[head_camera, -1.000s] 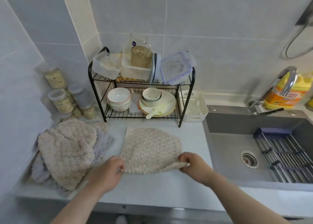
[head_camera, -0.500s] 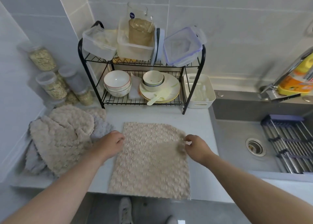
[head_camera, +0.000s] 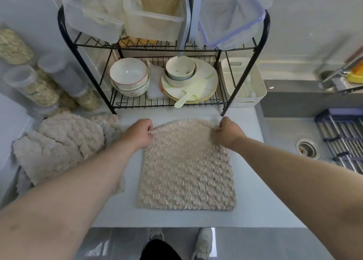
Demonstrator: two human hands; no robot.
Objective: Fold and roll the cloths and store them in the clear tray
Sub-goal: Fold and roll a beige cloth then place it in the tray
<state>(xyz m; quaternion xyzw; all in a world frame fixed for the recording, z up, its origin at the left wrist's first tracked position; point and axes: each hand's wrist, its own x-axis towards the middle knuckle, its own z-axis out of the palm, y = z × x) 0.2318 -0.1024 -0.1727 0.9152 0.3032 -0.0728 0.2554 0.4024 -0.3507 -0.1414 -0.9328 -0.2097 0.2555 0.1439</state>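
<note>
Pinching cloth (head_camera: 186, 167) corners, both hands

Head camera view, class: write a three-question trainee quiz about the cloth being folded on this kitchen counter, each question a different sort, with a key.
1. True or false: both hands grip the far edge of the beige cloth.
2. Where does the pile of cloths lie? A) in the sink B) left of the spread cloth C) on the rack
3. Fill in: the white bin stands just ___ of the black rack.

Key: 1 true: left hand, right hand. 2 B. 3 right.
</note>
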